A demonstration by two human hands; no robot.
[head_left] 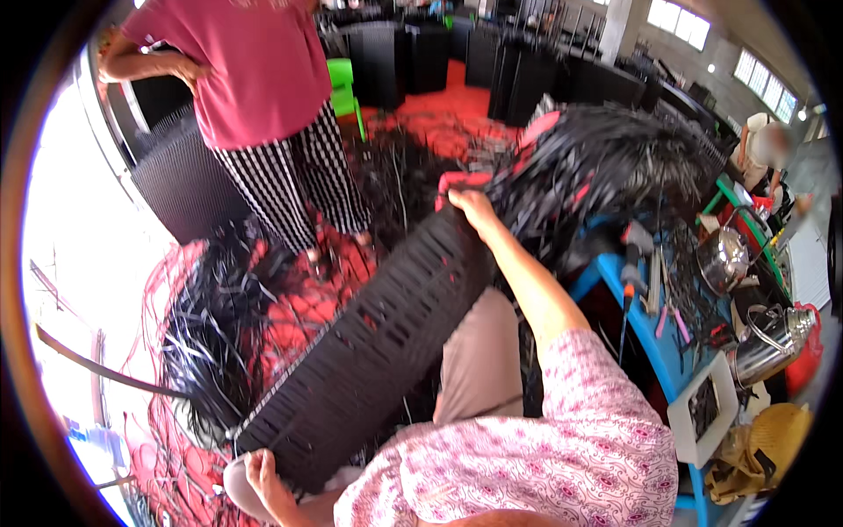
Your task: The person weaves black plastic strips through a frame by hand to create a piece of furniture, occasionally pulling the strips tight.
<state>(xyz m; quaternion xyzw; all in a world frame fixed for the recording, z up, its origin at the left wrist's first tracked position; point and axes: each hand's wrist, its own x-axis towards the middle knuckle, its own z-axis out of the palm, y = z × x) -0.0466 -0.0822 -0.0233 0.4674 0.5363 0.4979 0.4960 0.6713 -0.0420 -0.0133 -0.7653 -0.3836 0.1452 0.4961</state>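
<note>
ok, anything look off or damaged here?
Glossy black flat strips lie in tangled heaps across the red floor, messy underfoot. The long black slatted panel in the right hand shows open gaps; damage or design, can't tell.

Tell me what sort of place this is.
Probably a weaving workshop: the black woven panel, the heaped loose black strips and the hand tools at right suggest it.
</note>
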